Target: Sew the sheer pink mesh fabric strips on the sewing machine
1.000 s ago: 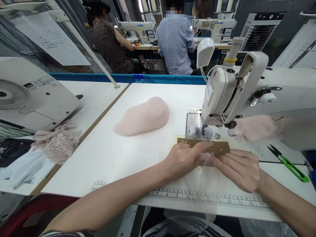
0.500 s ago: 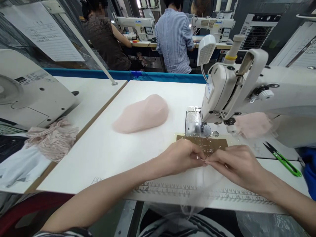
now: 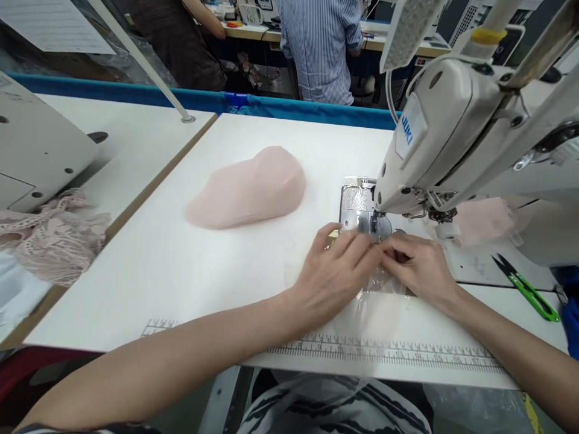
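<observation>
Soft, bright light across white tabletop

Your left hand and right hand meet over sheer fabric beside the sewing machine; pink fabric lies leftward on your bench.

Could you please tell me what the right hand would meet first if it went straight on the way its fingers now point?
The right hand would most likely meet the left hand first; their fingers lie close together in the picture, though whether they touch is hard to tell.
</observation>
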Demonstrator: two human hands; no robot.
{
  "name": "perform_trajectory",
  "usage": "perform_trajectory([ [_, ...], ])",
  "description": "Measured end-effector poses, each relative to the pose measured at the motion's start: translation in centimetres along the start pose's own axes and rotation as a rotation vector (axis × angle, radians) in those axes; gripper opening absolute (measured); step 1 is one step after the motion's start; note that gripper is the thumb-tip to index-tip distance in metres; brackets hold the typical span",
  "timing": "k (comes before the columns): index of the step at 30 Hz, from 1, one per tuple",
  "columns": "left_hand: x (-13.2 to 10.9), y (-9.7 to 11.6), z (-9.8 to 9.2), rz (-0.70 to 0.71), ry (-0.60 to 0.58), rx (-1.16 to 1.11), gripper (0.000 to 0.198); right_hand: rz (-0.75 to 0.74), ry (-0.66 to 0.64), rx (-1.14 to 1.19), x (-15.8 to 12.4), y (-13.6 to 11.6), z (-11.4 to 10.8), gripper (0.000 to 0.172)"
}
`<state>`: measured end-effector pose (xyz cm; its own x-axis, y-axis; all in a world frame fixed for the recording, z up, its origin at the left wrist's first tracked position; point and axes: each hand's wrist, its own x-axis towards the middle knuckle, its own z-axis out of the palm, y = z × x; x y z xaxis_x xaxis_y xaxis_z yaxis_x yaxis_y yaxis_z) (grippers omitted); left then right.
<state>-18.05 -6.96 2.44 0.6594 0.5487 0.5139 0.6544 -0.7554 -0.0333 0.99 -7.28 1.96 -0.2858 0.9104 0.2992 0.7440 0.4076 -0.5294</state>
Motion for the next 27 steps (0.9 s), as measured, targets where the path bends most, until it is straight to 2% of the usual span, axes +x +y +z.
perform_trajectory([
  [3, -0.6, 0.5, 0.0, 0.134, 0.052, 0.063, 0.017, 0.004, -0.014, 0.005, 0.1, 0.0, 0.0, 0.011],
  [6, -1.2, 0.9, -0.3, 0.210, -0.008, 0.103, 0.021, -0.009, -0.023, 0.020, 0.1, 0.3, 0.2, 0.013],
  [9, -1.5, 1.0, -0.6, 0.209, -0.081, 0.133, 0.025, -0.079, -0.016, -0.065, 0.0, 0.8, 0.1, 0.017],
  [13, -1.3, 0.3, -0.6, 0.199, -0.118, 0.100, 0.026, -0.213, -0.026, -0.452, -0.4, 1.5, -1.3, 0.030],
  [15, -1.0, -0.2, -0.2, 0.191, -0.128, 0.070, 0.025, -0.187, 0.029, -0.692, -0.6, 1.6, -2.3, 0.037],
  [17, -0.5, -0.7, 0.3, 0.168, -0.126, 0.038, 0.025, -0.182, 0.124, -0.824, -0.7, 1.5, -3.1, 0.038],
  [19, 0.0, -1.2, 0.8, 0.151, -0.107, 0.014, 0.025, -0.254, 0.155, -0.790, -0.8, 1.0, -3.1, 0.030],
  [21, 0.3, -1.5, 1.2, 0.146, -0.095, -0.001, 0.024, -0.325, 0.092, -0.678, -1.0, 0.4, -2.5, 0.026],
  [24, 0.4, -1.4, 1.3, 0.144, -0.099, 0.003, 0.024, -0.327, 0.000, -0.642, -1.3, -0.3, -1.3, 0.033],
  [27, 0.1, -1.0, 1.1, 0.115, -0.105, 0.030, 0.029, -0.309, 0.012, -0.686, -1.3, -0.2, -0.7, 0.031],
])
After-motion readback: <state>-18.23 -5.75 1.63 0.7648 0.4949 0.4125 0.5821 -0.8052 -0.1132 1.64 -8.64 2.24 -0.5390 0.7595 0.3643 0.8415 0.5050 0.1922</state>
